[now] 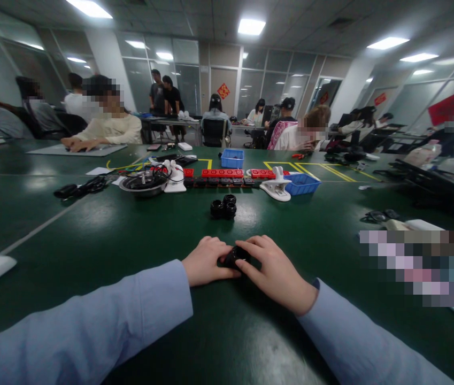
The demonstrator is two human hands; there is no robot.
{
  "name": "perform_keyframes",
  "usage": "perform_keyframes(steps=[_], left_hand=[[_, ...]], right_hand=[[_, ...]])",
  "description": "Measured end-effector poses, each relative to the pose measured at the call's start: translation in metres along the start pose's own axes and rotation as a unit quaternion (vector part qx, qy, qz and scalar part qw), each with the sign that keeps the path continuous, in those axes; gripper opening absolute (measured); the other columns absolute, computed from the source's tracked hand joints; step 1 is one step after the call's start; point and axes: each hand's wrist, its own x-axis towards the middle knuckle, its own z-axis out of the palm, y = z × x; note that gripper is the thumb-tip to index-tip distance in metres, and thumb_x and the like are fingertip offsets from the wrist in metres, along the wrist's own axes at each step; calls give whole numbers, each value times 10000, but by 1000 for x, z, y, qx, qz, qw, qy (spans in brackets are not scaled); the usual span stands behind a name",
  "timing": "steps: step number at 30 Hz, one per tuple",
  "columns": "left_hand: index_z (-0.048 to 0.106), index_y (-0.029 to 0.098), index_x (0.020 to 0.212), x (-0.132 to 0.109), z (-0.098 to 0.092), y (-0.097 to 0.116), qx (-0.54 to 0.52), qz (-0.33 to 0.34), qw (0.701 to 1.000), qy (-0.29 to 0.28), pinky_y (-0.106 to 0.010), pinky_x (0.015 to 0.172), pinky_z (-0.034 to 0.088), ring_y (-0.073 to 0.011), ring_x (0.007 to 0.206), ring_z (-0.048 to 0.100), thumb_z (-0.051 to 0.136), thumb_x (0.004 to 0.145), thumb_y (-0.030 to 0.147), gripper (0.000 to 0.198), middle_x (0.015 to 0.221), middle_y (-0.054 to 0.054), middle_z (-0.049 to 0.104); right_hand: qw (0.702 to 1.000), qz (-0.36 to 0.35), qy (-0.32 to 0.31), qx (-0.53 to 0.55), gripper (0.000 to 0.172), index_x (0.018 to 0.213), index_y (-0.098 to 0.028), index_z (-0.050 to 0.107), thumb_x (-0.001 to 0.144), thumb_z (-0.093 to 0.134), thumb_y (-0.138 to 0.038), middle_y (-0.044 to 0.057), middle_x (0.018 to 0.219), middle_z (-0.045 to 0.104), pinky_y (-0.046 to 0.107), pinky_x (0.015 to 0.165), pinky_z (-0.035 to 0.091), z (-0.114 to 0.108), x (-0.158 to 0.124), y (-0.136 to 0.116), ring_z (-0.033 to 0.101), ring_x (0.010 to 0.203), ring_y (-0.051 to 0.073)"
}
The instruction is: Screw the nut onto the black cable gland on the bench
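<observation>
On the green table, just in front of me, my left hand (pixel 207 260) grips a small black ring-shaped part (pixel 235 256) from its left side. My right hand (pixel 272 270) closes on the same part from the right, thumb in front and fingers behind. Much of the part is covered by my fingers, so its exact kind does not show. A little farther off, a cluster of several similar black round parts (pixel 223 207) stands on the table, touching neither hand.
Behind the cluster lie a red and black strip (pixel 222 174), a metal bowl (pixel 140 188) with cables, white clip bases (pixel 277 187) and blue bins (pixel 302 184). Black cables (pixel 82 187) lie left. Glasses (pixel 379 215) and a blurred item (pixel 415 267) lie right. People sit across the table.
</observation>
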Motion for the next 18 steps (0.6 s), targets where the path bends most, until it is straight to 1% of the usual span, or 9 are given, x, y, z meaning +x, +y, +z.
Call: perform_keyframes(steps=[4,9,14,18], left_hand=[[532,167,706,0,1,0,0,2,1000,2,-289,715,316,-167,744,492,662,740,483,343,713,23,538],[541,171,721,0,1,0,0,3,1000,-4,-290,718,307,-167,748,489,666,740,482,335,715,26,540],[553,169,736,0,-1,1,-8,-5,1000,-9,-296,734,309,-168,761,488,671,738,475,328,725,23,542],[560,170,742,-1,-2,2,-5,-6,1000,-13,-299,729,311,-168,755,483,665,741,477,325,722,20,538]], right_hand=[[1000,7,-4,0,312,1134,-150,598,833,619,-231,77,957,594,355,800,450,-1,1,-1,516,909,214],[1000,25,0,12,370,1141,-107,579,800,660,-225,83,973,599,369,826,441,0,2,0,514,927,223],[1000,25,-2,16,304,1080,-140,605,797,664,-237,70,949,603,358,798,444,1,1,2,517,907,214],[1000,28,-4,13,308,1084,-137,606,801,660,-248,70,947,603,357,798,446,0,0,2,519,911,214]])
